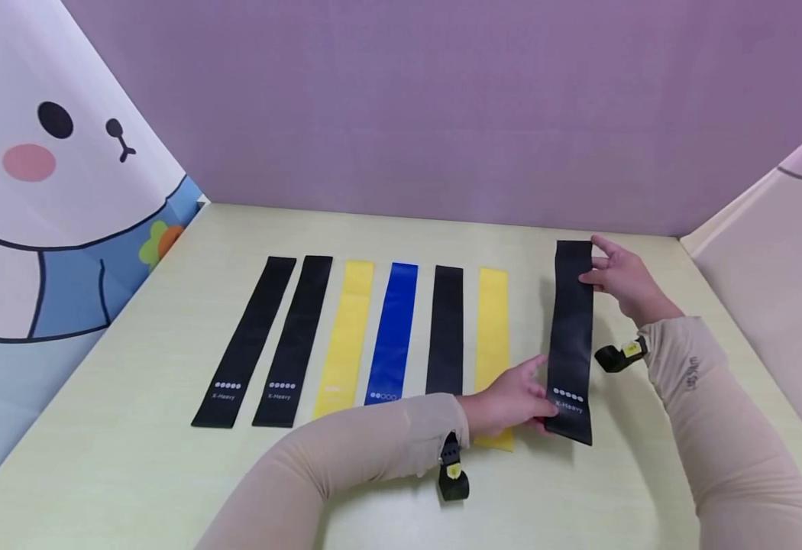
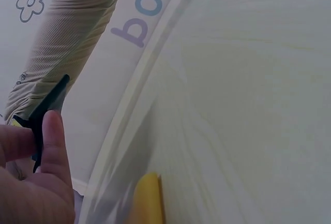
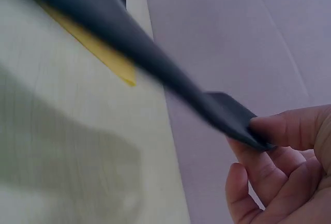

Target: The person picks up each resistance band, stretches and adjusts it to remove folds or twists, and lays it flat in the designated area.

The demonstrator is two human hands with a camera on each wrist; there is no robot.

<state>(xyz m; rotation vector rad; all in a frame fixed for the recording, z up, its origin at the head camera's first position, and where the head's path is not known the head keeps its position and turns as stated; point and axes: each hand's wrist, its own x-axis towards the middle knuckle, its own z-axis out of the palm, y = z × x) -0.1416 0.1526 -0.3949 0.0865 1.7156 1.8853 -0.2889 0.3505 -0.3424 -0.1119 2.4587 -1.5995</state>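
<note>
A black resistance band [image 1: 570, 328] marked X-Heavy is stretched lengthwise between both hands, raised over the table at the right end of a row of bands. My left hand [image 1: 513, 399] pinches its near end, where the dots and lettering are; the left wrist view shows thumb and finger on the band's edge [image 2: 49, 102]. At the far end my right hand [image 1: 626, 279] pinches a corner between thumb and fingers, seen closely in the right wrist view around the band [image 3: 227, 115]. Just left, a yellow band [image 1: 493, 321] lies partly hidden behind my left hand.
Further left on the pale table [image 1: 112, 435] lie a black band [image 1: 446, 328], a blue band [image 1: 392, 328], another yellow band [image 1: 346, 336] and two X-Heavy black bands [image 1: 294, 336], side by side. A purple wall panel [image 1: 401, 114] stands along the back edge.
</note>
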